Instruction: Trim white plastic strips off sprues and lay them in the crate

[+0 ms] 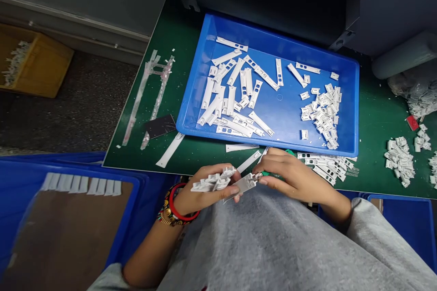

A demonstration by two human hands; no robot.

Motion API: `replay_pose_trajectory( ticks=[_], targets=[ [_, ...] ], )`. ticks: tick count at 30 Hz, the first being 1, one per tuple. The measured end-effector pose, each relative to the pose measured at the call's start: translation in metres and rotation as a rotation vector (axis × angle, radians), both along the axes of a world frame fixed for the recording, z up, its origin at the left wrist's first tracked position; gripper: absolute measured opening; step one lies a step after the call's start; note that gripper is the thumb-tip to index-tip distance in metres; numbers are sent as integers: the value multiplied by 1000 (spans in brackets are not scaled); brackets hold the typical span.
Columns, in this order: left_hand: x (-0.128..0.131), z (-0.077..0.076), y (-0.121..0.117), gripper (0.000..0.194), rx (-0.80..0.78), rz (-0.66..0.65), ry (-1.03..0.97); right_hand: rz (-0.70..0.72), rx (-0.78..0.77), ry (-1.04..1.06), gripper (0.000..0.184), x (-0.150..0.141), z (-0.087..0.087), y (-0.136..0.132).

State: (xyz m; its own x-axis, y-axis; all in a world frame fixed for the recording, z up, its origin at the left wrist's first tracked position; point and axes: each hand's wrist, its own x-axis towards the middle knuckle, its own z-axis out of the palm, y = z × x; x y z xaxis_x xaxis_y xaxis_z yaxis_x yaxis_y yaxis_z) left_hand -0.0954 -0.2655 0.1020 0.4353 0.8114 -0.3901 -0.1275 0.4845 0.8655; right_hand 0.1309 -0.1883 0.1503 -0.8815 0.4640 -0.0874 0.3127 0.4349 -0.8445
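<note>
My left hand (pixel 196 196) is closed round a bunch of small white plastic clips (pixel 213 183) and a long white plastic strip (pixel 245 183). The strip points to the right, with my thumb on it. My right hand (pixel 297 175) grips a small green-handled tool with a metal tip (pixel 258 176), which is at the strip's right end. The fingers hide most of this tool, so its exact kind does not show. Both hands are at the table's front edge, close to the grey shirt. Loose white strips (pixel 249 161) lie just beyond them.
A blue tray (pixel 280 120) holds scattered strips and a heap of small clips. More clips (pixel 400 161) are piled on the green table (pixel 370 118) at right. A black plate (pixel 160 126) lies left of the tray. Another blue tray (pixel 131 200) holds a row of strips on cardboard.
</note>
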Motion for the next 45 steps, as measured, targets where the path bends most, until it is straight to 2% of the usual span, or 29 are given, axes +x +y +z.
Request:
replay_pose_trajectory(
  ticks=[5,8,10,13,16,25,32,42,45],
  targets=[
    [-2,1,-2,23,27,-43,-3,-287,281,17,27,-4,-13,-15],
    [0,3,-2,21,40,-21,-1,-379,281,88,24,-3,-14,-21],
    [0,5,0,20,47,-4,28,-370,214,131,24,-1,-11,-23],
    [-1,8,2,18,65,-12,79,-280,173,110,29,0,-5,-25],
    [-1,7,3,17,85,-20,97,-202,198,57,30,-2,-3,-26],
    [2,8,3,15,109,-39,146,-128,256,-30,36,-4,-4,-27],
    [4,9,1,14,157,-4,202,-142,349,-12,39,-5,-8,-28],
    [6,3,0,16,205,-7,207,-187,317,23,34,-4,-10,-30],
    [6,3,-1,16,175,-30,183,-179,260,49,33,-3,-10,-29]
  ],
)
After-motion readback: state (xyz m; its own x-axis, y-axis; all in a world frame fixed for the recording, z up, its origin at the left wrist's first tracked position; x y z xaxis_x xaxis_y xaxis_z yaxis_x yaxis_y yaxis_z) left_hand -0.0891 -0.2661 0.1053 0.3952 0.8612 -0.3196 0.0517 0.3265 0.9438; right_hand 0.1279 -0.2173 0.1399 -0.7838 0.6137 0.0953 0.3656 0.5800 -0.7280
